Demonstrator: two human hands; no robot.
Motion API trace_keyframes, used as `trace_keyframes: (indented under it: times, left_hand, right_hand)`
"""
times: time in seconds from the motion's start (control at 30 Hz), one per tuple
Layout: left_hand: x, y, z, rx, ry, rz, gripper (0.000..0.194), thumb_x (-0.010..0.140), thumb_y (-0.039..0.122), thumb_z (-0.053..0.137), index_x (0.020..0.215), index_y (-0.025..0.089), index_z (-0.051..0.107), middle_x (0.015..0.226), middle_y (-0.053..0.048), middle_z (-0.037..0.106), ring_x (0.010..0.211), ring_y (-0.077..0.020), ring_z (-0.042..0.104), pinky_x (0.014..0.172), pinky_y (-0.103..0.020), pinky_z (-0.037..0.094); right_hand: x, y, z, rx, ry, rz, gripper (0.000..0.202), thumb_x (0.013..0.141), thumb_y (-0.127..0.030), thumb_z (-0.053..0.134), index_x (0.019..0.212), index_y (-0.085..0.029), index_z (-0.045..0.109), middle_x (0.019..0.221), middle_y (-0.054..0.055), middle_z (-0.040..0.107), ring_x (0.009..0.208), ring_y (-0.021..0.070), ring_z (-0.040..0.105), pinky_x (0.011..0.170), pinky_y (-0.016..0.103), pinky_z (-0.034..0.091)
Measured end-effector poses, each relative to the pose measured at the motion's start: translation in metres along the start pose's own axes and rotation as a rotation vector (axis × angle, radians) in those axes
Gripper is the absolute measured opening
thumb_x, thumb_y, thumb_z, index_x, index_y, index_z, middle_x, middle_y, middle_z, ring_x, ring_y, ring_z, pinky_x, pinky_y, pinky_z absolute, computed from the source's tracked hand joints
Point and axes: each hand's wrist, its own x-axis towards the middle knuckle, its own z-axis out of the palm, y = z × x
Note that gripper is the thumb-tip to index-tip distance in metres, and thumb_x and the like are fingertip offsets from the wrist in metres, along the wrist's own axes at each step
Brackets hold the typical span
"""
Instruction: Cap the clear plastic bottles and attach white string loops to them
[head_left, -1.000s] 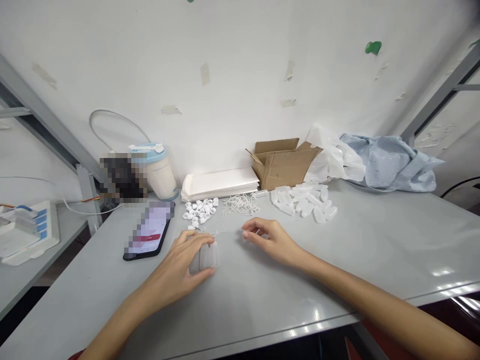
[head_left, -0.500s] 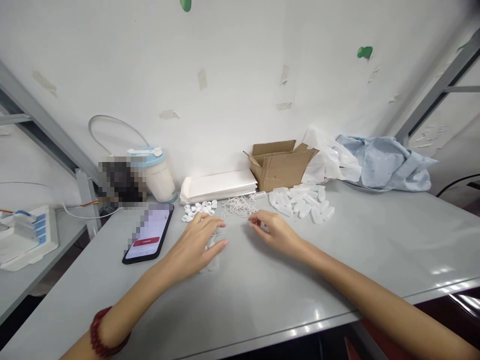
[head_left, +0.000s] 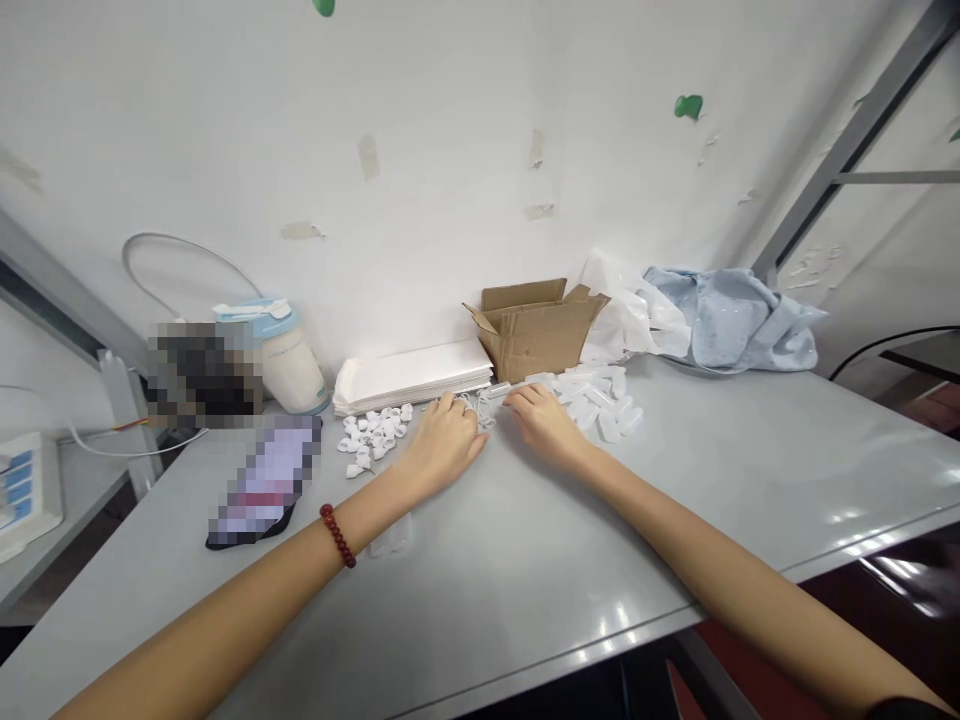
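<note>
My left hand (head_left: 444, 445) is lowered over a small pile of thin white cords (head_left: 486, 410), covering most of it. Its fingers bend down onto the cords, with the thumb held apart. My right hand (head_left: 546, 428) rests at the pile's right edge, fingers loosely bent and pointing left; its thumb is mostly hidden and I see nothing in it. Behind it lie several translucent plastic tubes (head_left: 609, 425). Small white plastic caps (head_left: 375, 435) are heaped left of my left hand. A clear piece (head_left: 392, 538) sits under my left wrist, its kind hard to make out.
An open cardboard box (head_left: 536, 340) and a stack of white paper sleeves (head_left: 412, 375) stand against the wall. A white plastic bag (head_left: 637, 315) and blue cloth (head_left: 739, 320) are at the right. A phone (head_left: 270, 485) and a blue-lidded cup (head_left: 292, 365) are at the left.
My left hand has moved forward and right, onto the cords. My right hand has shifted slightly forward, closer to the tubes. The view has turned a little to the right.
</note>
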Motion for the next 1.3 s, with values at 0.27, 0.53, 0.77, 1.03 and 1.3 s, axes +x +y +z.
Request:
trace_keyframes:
  times: [0.27, 0.53, 0.77, 1.03, 1.3]
  left_hand:
    - [0.006, 0.002, 0.000, -0.055, -0.013, -0.018, 0.028, 0.088, 0.018, 0.040, 0.078, 0.011, 0.065, 0.083, -0.016, 0.065, 0.091, -0.0316, 0.053, 0.075, -0.042, 0.041]
    - [-0.023, -0.026, -0.023, -0.594, 0.192, -0.332, 0.019, 0.082, 0.028, 0.051, 0.079, 0.021, 0.069, 0.087, -0.003, 0.072, 0.089, -0.0232, 0.060, 0.078, -0.036, 0.045]
    - [-0.072, -0.036, -0.024, -0.745, 0.383, -0.602, 0.022, 0.077, 0.037, 0.057, 0.084, 0.022, 0.071, 0.092, -0.003, 0.072, 0.087, -0.0219, 0.060, 0.072, -0.032, 0.048]
    - [-0.085, -0.035, -0.021, -0.793, 0.430, -0.646, 0.021, 0.075, 0.038, 0.060, 0.082, 0.022, 0.071, 0.089, -0.003, 0.071, 0.078, -0.0191, 0.060, 0.073, -0.032, 0.048]
    - [-0.084, -0.030, -0.017, -0.851, 0.401, -0.641, 0.017, 0.074, 0.035, 0.061, 0.080, 0.022, 0.070, 0.089, -0.003, 0.071, 0.082, -0.0197, 0.060, 0.074, -0.033, 0.047]
  right_hand:
    - [0.002, -0.001, 0.006, -0.027, -0.032, -0.010, 0.043, 0.084, 0.002, 0.034, 0.120, -0.013, 0.053, 0.128, 0.013, 0.055, 0.123, 0.0268, 0.036, 0.090, 0.039, 0.036]
    - [0.002, 0.000, 0.006, -0.068, -0.017, -0.043, 0.047, 0.083, 0.003, 0.032, 0.123, -0.012, 0.051, 0.132, 0.016, 0.052, 0.127, 0.0259, 0.036, 0.088, 0.041, 0.036]
    - [0.009, 0.008, 0.006, -0.114, 0.011, -0.024, 0.043, 0.085, -0.001, 0.035, 0.125, -0.011, 0.048, 0.132, 0.013, 0.052, 0.123, 0.0230, 0.041, 0.087, 0.035, 0.033]
    - [0.033, 0.007, 0.001, -0.312, -0.135, -0.055, 0.036, 0.084, -0.002, 0.040, 0.115, -0.012, 0.055, 0.117, 0.013, 0.061, 0.105, 0.0246, 0.049, 0.074, 0.032, 0.029]
    - [0.022, 0.007, 0.008, -0.381, -0.116, -0.039, 0.038, 0.080, 0.002, 0.039, 0.110, -0.011, 0.059, 0.111, 0.016, 0.055, 0.097, 0.0267, 0.047, 0.075, 0.035, 0.028]
